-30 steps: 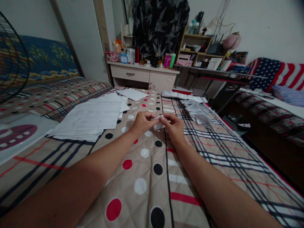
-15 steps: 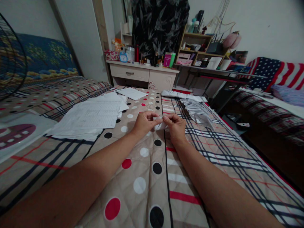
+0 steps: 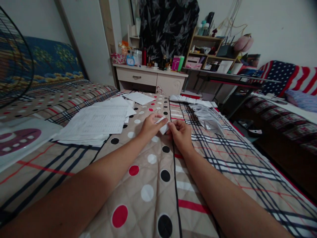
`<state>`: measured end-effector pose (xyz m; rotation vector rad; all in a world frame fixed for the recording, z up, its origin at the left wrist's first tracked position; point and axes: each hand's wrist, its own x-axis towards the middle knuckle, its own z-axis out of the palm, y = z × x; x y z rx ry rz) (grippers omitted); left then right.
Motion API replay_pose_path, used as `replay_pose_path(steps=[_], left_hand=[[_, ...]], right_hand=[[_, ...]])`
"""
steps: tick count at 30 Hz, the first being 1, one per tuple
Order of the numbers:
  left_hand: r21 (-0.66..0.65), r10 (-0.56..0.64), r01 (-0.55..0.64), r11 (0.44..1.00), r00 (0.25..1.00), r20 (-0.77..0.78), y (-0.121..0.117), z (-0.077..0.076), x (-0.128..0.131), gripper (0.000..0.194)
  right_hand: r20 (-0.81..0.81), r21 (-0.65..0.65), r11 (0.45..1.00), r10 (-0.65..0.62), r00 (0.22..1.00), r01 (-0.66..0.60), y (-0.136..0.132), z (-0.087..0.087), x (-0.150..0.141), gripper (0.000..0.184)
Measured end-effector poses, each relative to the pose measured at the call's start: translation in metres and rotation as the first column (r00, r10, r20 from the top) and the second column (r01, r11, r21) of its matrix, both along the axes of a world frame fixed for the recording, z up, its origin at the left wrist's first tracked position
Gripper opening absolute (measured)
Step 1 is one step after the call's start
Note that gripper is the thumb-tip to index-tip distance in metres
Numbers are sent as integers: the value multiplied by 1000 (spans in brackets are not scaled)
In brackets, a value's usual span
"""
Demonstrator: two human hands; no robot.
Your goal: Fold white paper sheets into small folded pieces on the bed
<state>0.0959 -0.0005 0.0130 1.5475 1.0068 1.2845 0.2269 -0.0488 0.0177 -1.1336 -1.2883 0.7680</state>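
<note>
Between my hands is a small folded piece of white paper [image 3: 163, 127], held just above the bed. My left hand [image 3: 151, 126] pinches it, with the thumb lying across its upper side. At its right edge my right hand [image 3: 182, 132] grips it with thumb and curled fingers; the fingertips are partly hidden. A stack of printed paper sheets [image 3: 99, 115] lies to the left of my left hand. Beyond my right hand rests a row of folded white papers [image 3: 206, 117], bunched close together, with a further white paper bundle [image 3: 190, 100] behind it.
A quilted bedspread [image 3: 146, 211] with dots and plaid covers the bed. At far left stand a fan [image 3: 17, 59] and a plastic bag [image 3: 22, 138]. A dresser [image 3: 148, 77] crowded with bottles stands beyond the bed's end, beside a desk with shelves [image 3: 205, 49].
The paper between my hands has turned and now lies tilted, its flat face showing. My right thumb has drawn back to its right edge. The view has shifted slightly.
</note>
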Motion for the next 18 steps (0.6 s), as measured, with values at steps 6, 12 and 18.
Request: replay_pose_path(steps=[6, 12, 18], left_hand=[[-72, 6, -1, 997, 997, 72, -6, -4, 8, 42], [-51, -4, 9, 999, 995, 96, -11, 3, 8, 39], [-95, 86, -86, 992, 996, -6, -6, 6, 1, 55]], right_hand=[[-197, -42, 989, 132, 972, -143, 3, -2, 0, 29], [-158, -85, 949, 287, 945, -302, 4, -4, 0, 34], [-84, -34, 957, 284, 955, -288, 0, 0, -2, 34]])
